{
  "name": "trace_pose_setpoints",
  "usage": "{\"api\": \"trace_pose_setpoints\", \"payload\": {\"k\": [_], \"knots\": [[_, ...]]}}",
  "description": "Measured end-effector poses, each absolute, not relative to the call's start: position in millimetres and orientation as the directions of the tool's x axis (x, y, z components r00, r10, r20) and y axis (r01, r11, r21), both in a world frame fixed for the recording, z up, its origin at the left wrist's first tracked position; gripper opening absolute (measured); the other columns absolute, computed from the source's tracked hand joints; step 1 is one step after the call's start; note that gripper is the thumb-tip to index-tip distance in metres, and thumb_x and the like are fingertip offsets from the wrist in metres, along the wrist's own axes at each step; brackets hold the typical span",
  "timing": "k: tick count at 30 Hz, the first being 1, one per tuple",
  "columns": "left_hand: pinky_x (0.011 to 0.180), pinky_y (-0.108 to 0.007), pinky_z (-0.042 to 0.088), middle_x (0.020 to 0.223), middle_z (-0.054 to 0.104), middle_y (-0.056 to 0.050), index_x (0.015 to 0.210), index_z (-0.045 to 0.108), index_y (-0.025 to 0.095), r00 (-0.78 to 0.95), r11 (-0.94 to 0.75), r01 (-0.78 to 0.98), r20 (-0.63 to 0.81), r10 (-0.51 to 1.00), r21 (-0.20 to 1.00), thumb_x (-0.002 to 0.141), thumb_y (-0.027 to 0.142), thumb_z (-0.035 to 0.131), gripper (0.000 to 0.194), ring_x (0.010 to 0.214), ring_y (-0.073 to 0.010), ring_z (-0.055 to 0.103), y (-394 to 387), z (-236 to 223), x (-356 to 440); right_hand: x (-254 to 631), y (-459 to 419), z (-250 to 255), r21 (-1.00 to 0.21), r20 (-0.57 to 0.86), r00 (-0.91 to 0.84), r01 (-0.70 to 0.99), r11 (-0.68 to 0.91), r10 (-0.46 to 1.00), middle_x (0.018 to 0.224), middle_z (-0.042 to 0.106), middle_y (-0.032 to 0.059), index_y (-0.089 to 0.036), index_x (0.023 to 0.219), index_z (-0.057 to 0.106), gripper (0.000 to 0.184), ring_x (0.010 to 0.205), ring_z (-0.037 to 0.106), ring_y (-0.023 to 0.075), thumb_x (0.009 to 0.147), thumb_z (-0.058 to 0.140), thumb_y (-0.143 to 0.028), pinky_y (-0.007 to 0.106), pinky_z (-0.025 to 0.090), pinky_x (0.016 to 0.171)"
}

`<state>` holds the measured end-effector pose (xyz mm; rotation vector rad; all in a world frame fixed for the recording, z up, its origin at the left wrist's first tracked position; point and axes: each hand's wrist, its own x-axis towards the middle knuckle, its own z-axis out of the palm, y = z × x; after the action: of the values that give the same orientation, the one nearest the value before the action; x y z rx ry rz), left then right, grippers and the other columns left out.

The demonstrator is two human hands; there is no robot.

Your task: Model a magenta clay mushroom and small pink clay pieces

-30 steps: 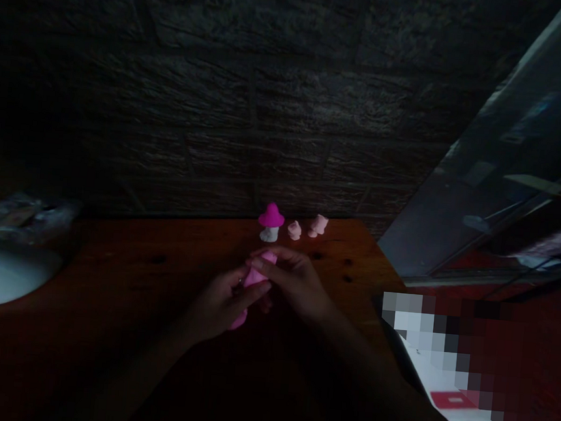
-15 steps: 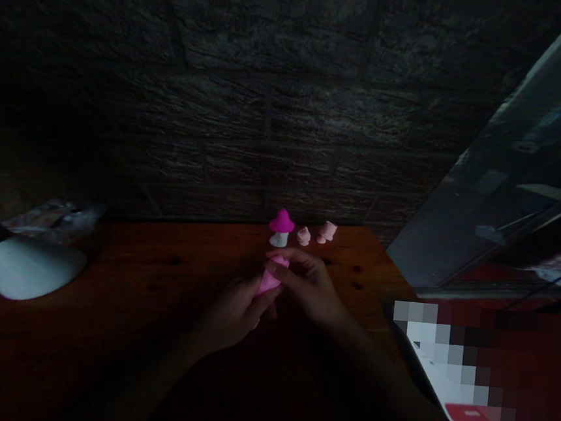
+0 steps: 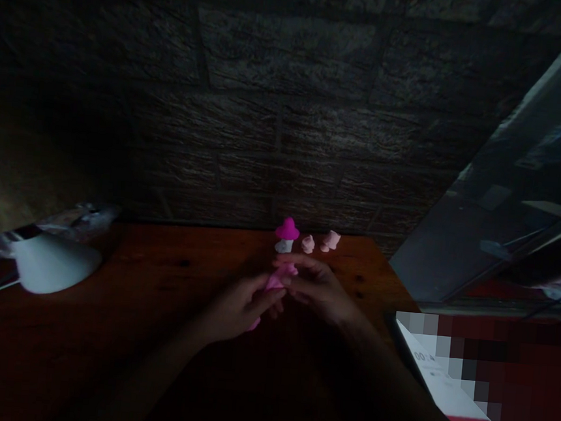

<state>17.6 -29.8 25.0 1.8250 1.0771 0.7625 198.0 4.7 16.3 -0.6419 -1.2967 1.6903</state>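
A soft pink lump of modelling clay (image 3: 282, 276) is held in front of me above the table. My left hand (image 3: 240, 308) is wrapped round its lower part, and a bit of pink pokes out below the palm. At the upper end, my right hand (image 3: 320, 289) has its thumb and fingers closed about the clay. Just beyond the hands stands a small mushroom figure with a magenta cap (image 3: 287, 229) and a whitish stem (image 3: 284, 245). To its right sit a small pale pink piece (image 3: 308, 244) and another pale pink piece (image 3: 331, 240).
The wooden table (image 3: 159, 252) meets a dark brick wall (image 3: 278, 125) at the back. A white lamp-like cone (image 3: 57, 263) with clear plastic (image 3: 91, 217) behind it stands left. A lit screen (image 3: 451, 389) lies at the right edge, near a grey panel (image 3: 460, 233).
The view has tilted up a little, so everything sits slightly lower and further right. Between my fingers, the clay's upper end looks more drawn out toward the right.
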Motion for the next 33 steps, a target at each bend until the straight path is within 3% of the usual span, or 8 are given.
{"api": "trace_pose_setpoints", "payload": {"k": [4,7,10,14,18,23,27,33], "knots": [[0.058,-0.025,0.047,0.075,0.071,-0.004,0.089,0.066,0.017,0.477,-0.253,0.384,0.044,0.878,0.888,0.100,0.047,0.039,0.042,0.056,-0.0117,0.059,-32.6,23.4,18.6,199.0,6.4,14.9,-0.930,0.092,-0.448,-0.357,-0.083,0.889,0.069,0.064,-0.0037,-0.027,0.087,0.078,0.021,0.051,0.049,0.0062,0.068,0.086,-0.030,0.019,0.035,0.046],[0.052,-0.023,0.044,0.077,0.072,-0.004,0.090,0.065,0.017,0.474,-0.221,0.356,0.028,0.880,0.908,0.100,0.049,0.038,0.043,0.050,-0.0100,0.055,-32.4,22.9,18.9,198.3,5.5,17.5,-0.920,0.081,-0.425,-0.379,-0.096,0.901,0.083,0.071,-0.0012,-0.030,0.091,0.078,0.023,0.060,0.056,0.0080,0.069,0.086,-0.031,0.021,0.043,0.053],[0.062,-0.025,0.051,0.078,0.073,-0.005,0.092,0.066,0.016,0.475,-0.214,0.323,0.037,0.879,0.922,0.099,0.050,0.042,0.042,0.061,-0.0126,0.063,-30.3,23.6,17.3,199.5,5.3,19.3,-0.937,0.068,-0.450,-0.336,-0.099,0.891,0.099,0.074,0.0016,-0.031,0.099,0.078,0.028,0.065,0.059,0.0084,0.073,0.084,-0.031,0.021,0.045,0.055],[0.078,-0.030,0.055,0.090,0.074,-0.008,0.103,0.067,0.016,0.448,-0.206,0.214,0.092,0.890,0.955,0.094,0.047,0.054,0.035,0.080,-0.0166,0.069,-27.2,24.0,16.4,199.6,6.7,15.9,-0.946,0.089,-0.463,-0.318,-0.071,0.882,0.079,0.072,-0.0002,-0.026,0.094,0.078,0.022,0.054,0.053,0.0071,0.073,0.084,-0.031,0.021,0.043,0.051],[0.078,-0.032,0.057,0.096,0.075,-0.010,0.113,0.066,0.014,0.454,-0.149,0.116,0.081,0.887,0.982,0.093,0.045,0.057,0.038,0.083,-0.0183,0.071,-24.8,22.5,16.9,198.1,7.5,13.8,-0.941,0.123,-0.490,-0.334,-0.055,0.863,0.072,0.070,-0.0018,-0.025,0.098,0.078,0.026,0.048,0.051,0.0059,0.074,0.083,-0.034,0.019,0.038,0.045],[0.078,-0.032,0.056,0.089,0.076,-0.008,0.103,0.070,0.015,0.436,-0.183,0.195,0.082,0.896,0.963,0.092,0.046,0.058,0.035,0.082,-0.0188,0.072,-23.4,21.5,12.8,197.1,8.4,14.7,-0.959,0.143,-0.486,-0.282,0.000,0.862,0.080,0.074,-0.0006,-0.025,0.097,0.078,0.025,0.043,0.046,0.0034,0.075,0.082,-0.035,0.017,0.028,0.038],[0.076,-0.029,0.053,0.084,0.075,-0.006,0.097,0.071,0.016,0.412,-0.191,0.235,0.081,0.908,0.953,0.092,0.049,0.059,0.036,0.079,-0.0174,0.070,-26.1,27.2,12.6,195.9,9.0,14.1,-0.948,0.130,-0.461,-0.316,-0.026,0.878,0.088,0.076,0.0018,-0.024,0.097,0.078,0.027,0.052,0.052,0.0054,0.072,0.084,-0.033,0.017,0.035,0.043],[0.070,-0.030,0.052,0.076,0.071,-0.007,0.097,0.070,0.013,0.398,0.182,-0.109,-0.124,0.909,0.977,0.087,0.061,0.059,0.050,0.067,-0.0173,0.067,-24.4,22.9,19.9,197.9,12.4,12.7,-0.919,0.130,-0.428,-0.390,-0.053,0.895,0.091,0.076,0.0017,-0.026,0.092,0.079,0.022,0.049,0.045,0.0033,0.071,0.084,-0.031,0.016,0.032,0.043]]}}
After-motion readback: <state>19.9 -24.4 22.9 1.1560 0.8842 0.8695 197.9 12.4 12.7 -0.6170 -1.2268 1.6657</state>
